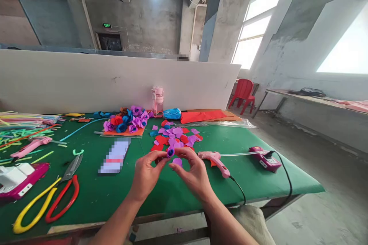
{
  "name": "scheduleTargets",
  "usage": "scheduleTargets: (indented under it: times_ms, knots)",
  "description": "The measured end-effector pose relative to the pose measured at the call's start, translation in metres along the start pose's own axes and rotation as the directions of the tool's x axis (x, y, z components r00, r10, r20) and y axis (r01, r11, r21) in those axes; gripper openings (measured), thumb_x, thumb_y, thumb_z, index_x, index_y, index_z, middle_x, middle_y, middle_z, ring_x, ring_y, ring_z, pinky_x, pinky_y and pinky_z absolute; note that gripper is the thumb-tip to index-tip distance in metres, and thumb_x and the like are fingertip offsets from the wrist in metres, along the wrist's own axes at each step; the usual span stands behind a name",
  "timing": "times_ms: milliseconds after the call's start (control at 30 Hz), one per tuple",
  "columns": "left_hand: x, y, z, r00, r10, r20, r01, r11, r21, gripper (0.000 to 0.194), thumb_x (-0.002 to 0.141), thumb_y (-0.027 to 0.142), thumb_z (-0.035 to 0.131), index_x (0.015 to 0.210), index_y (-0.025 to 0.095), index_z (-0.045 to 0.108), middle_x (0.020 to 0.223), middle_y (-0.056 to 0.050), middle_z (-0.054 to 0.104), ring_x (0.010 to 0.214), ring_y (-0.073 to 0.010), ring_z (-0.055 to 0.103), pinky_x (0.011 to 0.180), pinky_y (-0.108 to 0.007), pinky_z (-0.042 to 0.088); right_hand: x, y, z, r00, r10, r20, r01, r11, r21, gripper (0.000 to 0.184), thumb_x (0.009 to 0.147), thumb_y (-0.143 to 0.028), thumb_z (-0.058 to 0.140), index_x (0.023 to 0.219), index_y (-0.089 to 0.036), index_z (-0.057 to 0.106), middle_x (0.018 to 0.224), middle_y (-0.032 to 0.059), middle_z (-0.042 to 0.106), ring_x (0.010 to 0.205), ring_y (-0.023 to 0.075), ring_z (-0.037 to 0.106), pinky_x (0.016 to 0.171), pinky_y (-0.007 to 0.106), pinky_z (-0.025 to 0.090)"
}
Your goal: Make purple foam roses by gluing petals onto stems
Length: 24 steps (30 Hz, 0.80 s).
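- Above the green surface (109,195), mid-front: small purple-and-blue rolled foam or paper flower (170,153), material unclear, held up between both hands.
- Left hand (150,170): fingers narrow, pinching the flower's side. Loosened pinch could let the roll unwind; too hard could crease it.
- Right hand (192,168): fingertips at the flower's other side, thumb spread apart below. Uneven pull from there could skew the layers or tear an edge.
- Pink glue gun (216,160) lies just beside right hand, nozzle towards it. Burn risk if hot; can't tell heat.
- Gun's black cord (239,188) runs to the front edge; right forearm could snag it and drag the gun.
- Loose petals (177,140) scattered behind, one purple petal (177,161) beneath the hands: a dropped flower could get lost among them.
- Scissors (69,174) at left, blades slightly parted perhaps; careless left reach could nick.
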<state>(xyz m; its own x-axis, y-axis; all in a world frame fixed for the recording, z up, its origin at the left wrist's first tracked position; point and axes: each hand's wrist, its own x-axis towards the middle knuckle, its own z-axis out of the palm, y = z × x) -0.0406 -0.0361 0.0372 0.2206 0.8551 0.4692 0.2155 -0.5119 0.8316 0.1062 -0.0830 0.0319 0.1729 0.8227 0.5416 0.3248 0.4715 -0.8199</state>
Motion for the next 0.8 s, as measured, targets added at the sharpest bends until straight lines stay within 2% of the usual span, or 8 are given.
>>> scheduleTargets:
  times_ms: [100, 200, 433, 533, 633, 733, 800]
  knots:
    - [-0.003, -0.001, 0.004, 0.995, 0.085, 0.057, -0.087, 0.995, 0.048, 0.01, 0.075, 0.022, 0.063, 0.081, 0.023, 0.071, 0.072, 0.001, 0.068, 0.067, -0.0138, 0.06, 0.064, -0.021, 0.045, -0.001, -0.003, 0.005, 0.998, -0.053, -0.044, 0.048, 0.993, -0.111, 0.018, 0.072, -0.026, 0.07, 0.087, -0.02, 0.063, 0.083, 0.0023, 0.065, 0.078, 0.0172, 0.059, 0.071, 0.029, 0.048]
    - [-0.004, -0.002, 0.006, 0.99, 0.121, 0.075, -0.126, 0.99, 0.068, 0.009, 0.076, 0.019, 0.062, 0.08, 0.023, 0.07, 0.075, 0.001, 0.069, 0.068, -0.0131, 0.061, 0.065, -0.021, 0.046, -0.001, -0.005, 0.005, 0.995, -0.087, -0.055, 0.077, 0.985, -0.155, 0.005, 0.075, -0.019, 0.066, 0.079, -0.021, 0.063, 0.079, 0.001, 0.064, 0.074, 0.0157, 0.059, 0.068, 0.028, 0.047]
    - [-0.002, -0.006, 0.007, 0.983, 0.145, 0.114, -0.149, 0.989, 0.023, 0.011, 0.08, 0.022, 0.059, 0.08, 0.023, 0.07, 0.08, -0.001, 0.07, 0.075, -0.0143, 0.063, 0.07, -0.022, 0.047, 0.0, -0.006, -0.001, 0.994, -0.108, -0.036, 0.098, 0.973, -0.21, 0.007, 0.075, -0.018, 0.064, 0.082, -0.021, 0.063, 0.08, 0.0015, 0.066, 0.076, 0.0166, 0.06, 0.07, 0.027, 0.047]
    - [-0.001, -0.006, 0.009, 0.988, 0.102, 0.119, -0.104, 0.994, 0.011, 0.01, 0.078, 0.023, 0.061, 0.079, 0.023, 0.071, 0.079, -0.001, 0.07, 0.074, -0.0151, 0.063, 0.068, -0.022, 0.047, -0.001, -0.005, -0.001, 0.993, -0.112, -0.023, 0.104, 0.968, -0.227, 0.014, 0.074, -0.018, 0.065, 0.087, -0.021, 0.061, 0.082, 0.0018, 0.065, 0.077, 0.0168, 0.06, 0.07, 0.027, 0.047]
    - [-0.001, -0.004, 0.011, 0.99, 0.042, 0.138, -0.039, 0.999, -0.02, 0.01, 0.076, 0.026, 0.063, 0.078, 0.022, 0.072, 0.078, -0.001, 0.07, 0.073, -0.0158, 0.061, 0.067, -0.023, 0.046, -0.001, -0.006, -0.001, 0.994, -0.103, -0.037, 0.092, 0.97, -0.226, 0.011, 0.076, -0.017, 0.06, 0.087, -0.021, 0.06, 0.081, 0.002, 0.065, 0.075, 0.0164, 0.06, 0.07, 0.027, 0.047]
    - [0.0, -0.003, 0.011, 0.98, -0.09, 0.176, 0.105, 0.991, -0.078, 0.013, 0.074, 0.031, 0.065, 0.077, 0.02, 0.072, 0.068, -0.001, 0.067, 0.064, -0.0149, 0.058, 0.059, -0.022, 0.044, 0.001, -0.007, -0.005, 0.999, -0.04, -0.014, 0.038, 0.994, -0.104, 0.016, 0.079, -0.022, 0.057, 0.095, -0.02, 0.059, 0.082, 0.0024, 0.065, 0.076, 0.0161, 0.061, 0.072, 0.027, 0.048]
    - [0.001, -0.002, 0.011, 0.958, -0.199, 0.206, 0.226, 0.967, -0.118, 0.018, 0.071, 0.035, 0.067, 0.075, 0.019, 0.071, 0.059, 0.0, 0.062, 0.057, -0.0135, 0.054, 0.055, -0.022, 0.042, 0.003, -0.005, -0.008, 0.999, 0.041, -0.017, -0.041, 0.999, 0.012, 0.016, 0.083, -0.027, 0.054, 0.096, -0.019, 0.058, 0.082, 0.0024, 0.064, 0.076, 0.0158, 0.06, 0.07, 0.026, 0.047]
